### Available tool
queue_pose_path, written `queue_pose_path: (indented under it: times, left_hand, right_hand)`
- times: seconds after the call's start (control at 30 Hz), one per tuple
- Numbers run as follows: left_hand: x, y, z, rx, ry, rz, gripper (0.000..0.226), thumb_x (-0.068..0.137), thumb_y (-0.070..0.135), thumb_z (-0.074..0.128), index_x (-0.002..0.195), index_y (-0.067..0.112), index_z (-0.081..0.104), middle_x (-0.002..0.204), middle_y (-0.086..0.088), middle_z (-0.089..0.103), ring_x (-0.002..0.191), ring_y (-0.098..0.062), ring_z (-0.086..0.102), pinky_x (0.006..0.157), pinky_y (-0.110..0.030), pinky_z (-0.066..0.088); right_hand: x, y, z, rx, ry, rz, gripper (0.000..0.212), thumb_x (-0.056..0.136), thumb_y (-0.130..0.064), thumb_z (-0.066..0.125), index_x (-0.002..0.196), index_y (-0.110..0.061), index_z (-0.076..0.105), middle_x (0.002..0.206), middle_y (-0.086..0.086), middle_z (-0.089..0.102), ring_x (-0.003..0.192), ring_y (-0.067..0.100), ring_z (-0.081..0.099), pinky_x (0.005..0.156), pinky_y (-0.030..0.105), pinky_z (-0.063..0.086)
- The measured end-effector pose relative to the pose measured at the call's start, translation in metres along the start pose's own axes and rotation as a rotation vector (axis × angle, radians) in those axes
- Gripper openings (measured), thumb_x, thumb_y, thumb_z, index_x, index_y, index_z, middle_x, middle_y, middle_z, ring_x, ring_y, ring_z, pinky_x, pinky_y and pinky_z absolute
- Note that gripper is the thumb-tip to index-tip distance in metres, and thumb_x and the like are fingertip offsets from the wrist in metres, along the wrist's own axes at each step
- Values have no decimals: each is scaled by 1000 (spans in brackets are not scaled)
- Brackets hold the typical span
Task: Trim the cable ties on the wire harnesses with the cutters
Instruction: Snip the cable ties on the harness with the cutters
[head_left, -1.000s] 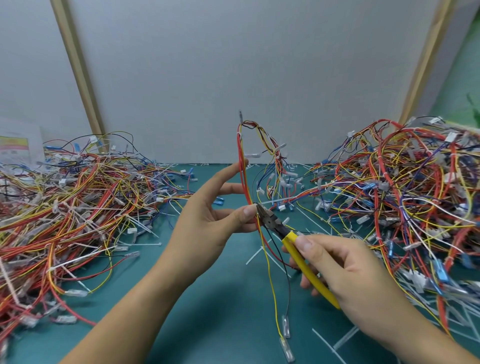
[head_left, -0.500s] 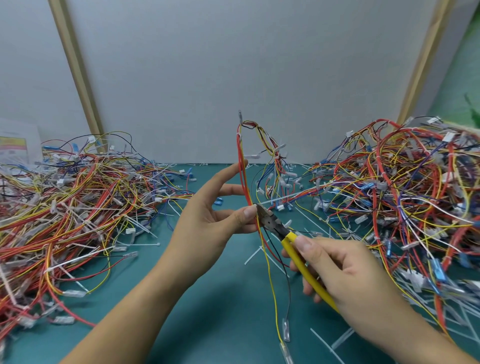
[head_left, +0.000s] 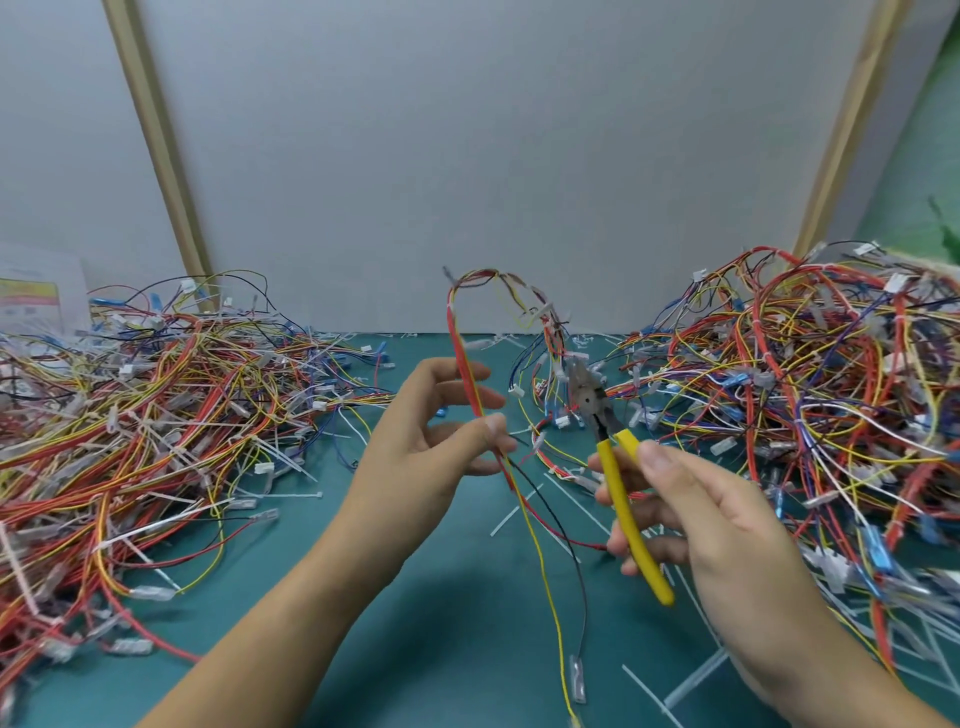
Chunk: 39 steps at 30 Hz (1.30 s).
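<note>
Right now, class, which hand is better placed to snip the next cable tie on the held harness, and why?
Right. The right hand grips the yellow-handled cutters, their head raised beside the harness. The left hand pinches the harness upright, so it is occupied.
</note>
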<state>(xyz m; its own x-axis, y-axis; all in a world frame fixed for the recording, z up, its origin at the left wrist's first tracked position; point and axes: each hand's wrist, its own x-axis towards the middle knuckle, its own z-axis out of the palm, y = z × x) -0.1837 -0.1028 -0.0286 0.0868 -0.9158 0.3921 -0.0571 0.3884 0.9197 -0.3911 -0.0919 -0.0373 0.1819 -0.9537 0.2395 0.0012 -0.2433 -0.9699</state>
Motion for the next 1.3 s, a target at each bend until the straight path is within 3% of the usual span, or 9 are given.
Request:
queue_pose_path:
  times: [0.07,0.13,0.27,0.63,0.77,0.87,1.07,1.17,1.3]
  left_hand:
    - [3,-1,-1,6,70,14,8,97,18,61,98,16,68,95,-3,71,83,-16,69,70,-28,56]
    - [4,-3,-1,17,132,26,25,102,18,50,92,15,73,84,-1,70,79,-12,65,72,-27,57]
    - [3,-1,-1,-90,167,-17,13,97,8,58,106,12,67,69,-6,68,66,-19,69,63,-25,58]
    - [-2,9,2,-91,131,27,9,94,4,60,100,4,67,85,-11,75,77,-25,75,67,-28,60]
    - [0,12,4,-250,155,-95,12,89,-5,59,96,2,67,74,-11,71,68,-26,72,61,-28,58]
    - [0,11,2,-275,213,-158,11,95,10,60,94,0,66,65,-7,67,61,-30,72,53,-28,57]
    - [0,4,0,28,233,-45,17,95,17,62,87,15,76,73,-10,71,72,-17,73,71,-25,59]
    - [0,4,0,132,206,-11,21,93,17,65,83,31,77,63,-1,65,62,-7,58,64,-14,47]
    - [-2,7,0,57,185,-6,20,88,8,70,101,22,76,67,-4,72,58,-6,63,66,-15,52]
  right_hand:
    - [0,3,1,-15,-11,8,33,89,-58,57,92,-32,77,90,6,72,69,17,66,62,31,59]
    - [-1,7,2,-53,-33,12,37,86,-58,53,95,-30,75,91,6,70,74,16,66,71,36,58]
    - [-3,10,5,-64,-78,15,37,81,-56,49,98,-36,75,92,0,67,78,14,64,77,37,57]
    - [-6,3,5,-167,-85,-24,32,82,-59,47,94,-42,71,89,-9,65,74,8,66,65,18,52]
    - [-6,3,5,-154,-104,-21,33,83,-58,46,98,-42,71,96,-7,69,78,12,66,68,27,56]
    - [-5,4,6,-95,-138,13,33,84,-53,48,100,-38,73,98,-1,72,77,17,66,69,40,58]
    - [-4,0,7,50,-195,125,38,82,-50,51,96,-26,78,89,8,72,66,21,62,57,36,56]
    - [-4,-1,7,57,-213,148,39,82,-49,52,95,-23,78,88,9,72,65,22,62,56,38,57]
    - [-4,0,8,60,-217,172,41,82,-50,53,95,-21,78,87,10,72,65,23,62,57,41,58]
